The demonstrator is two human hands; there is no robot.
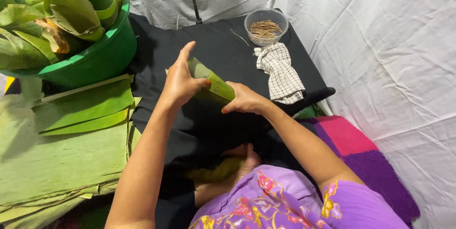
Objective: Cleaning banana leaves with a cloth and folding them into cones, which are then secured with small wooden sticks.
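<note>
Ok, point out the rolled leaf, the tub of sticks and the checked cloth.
rolled leaf (216, 84), head view, bare green side between the hands
tub of sticks (266, 26), head view, the sticks inside
checked cloth (281, 73), head view, middle fold

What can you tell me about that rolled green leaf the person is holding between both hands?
The rolled leaf is a strip of what looks like banana leaf, glossy green and curled into a cone or tube. It lies tilted over the black cloth, its length running from upper left to lower right. The left hand wraps its upper part, thumb pressed on the leaf, index finger pointing up. The right hand grips its lower right end with its fingers. The inside and far end are hidden.
</note>
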